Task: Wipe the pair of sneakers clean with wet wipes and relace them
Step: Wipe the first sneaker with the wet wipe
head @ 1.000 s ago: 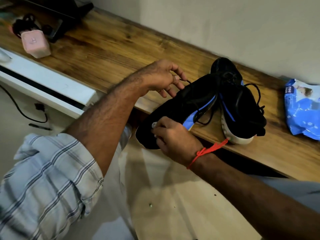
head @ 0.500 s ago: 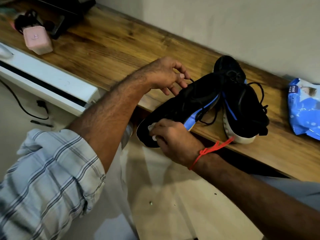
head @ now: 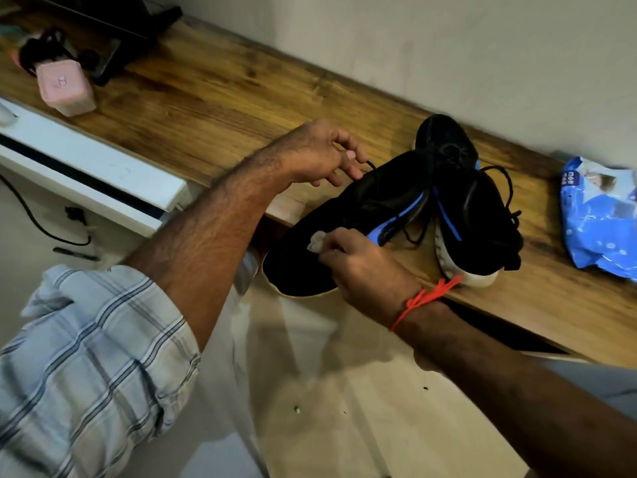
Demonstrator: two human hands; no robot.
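**2 hands on 1 black sneaker at the desk edge**

2 arms reaching in over the wooden desk (head: 213,98), left to right as follows. Far left: pink box (head: 65,89) on the desk top, dark clutter behind it too blurred to name. Below, white drawer front (head: 86,167) and rolled plaid sleeve (head: 93,350) on the left forearm. Left hand (head: 320,157) at the heel end of the near sneaker (head: 344,229), fingers curled, pinching a black lace end (head: 370,164) between thumb and fingertips. Near sneaker black with a blue stripe, toe jutting past the desk edge over the floor, heel resting against the second sneaker (head: 482,215). Right hand (head: 365,267) on the side of the near sneaker's toe, fingers curled round a crumpled white wipe (head: 315,241) pressed against the black upper. Red thread (head: 424,298) tied around the right wrist. Second sneaker fully on the desk, white sole turned toward the camera, laces loose. Far right: blue wipes pack (head: 599,219) lying on the desk, well apart from both sneakers.
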